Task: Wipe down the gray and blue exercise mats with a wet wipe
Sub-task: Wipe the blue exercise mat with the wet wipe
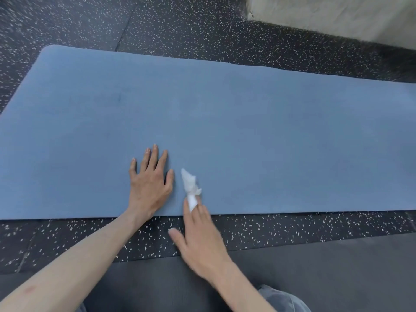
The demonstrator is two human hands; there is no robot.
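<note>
So the big flat blue foam exercise mat point(225, 122) is lying spread out on the black rubber gym floor with white speckles point(180, 25), and the person is kneeling at its near long edge. Their left hand point(149, 179) is lying flat on the mat with fingers straight and spread, holding nothing; I'd guess it's pinning the mat so it isn't sliding around, and probably taking some body weight too. The right hand point(198, 239) is pinching a crumpled white wet wipe point(190, 188) between its fingers point(203, 213), thumb sticking out to the side. The wipe's bunched end is touching the mat just beside the left thumb, near the front edge. The dark gray exercise mat point(326, 266) is sitting right under the person, parallel to the blue one, a strip of floor between them.
</note>
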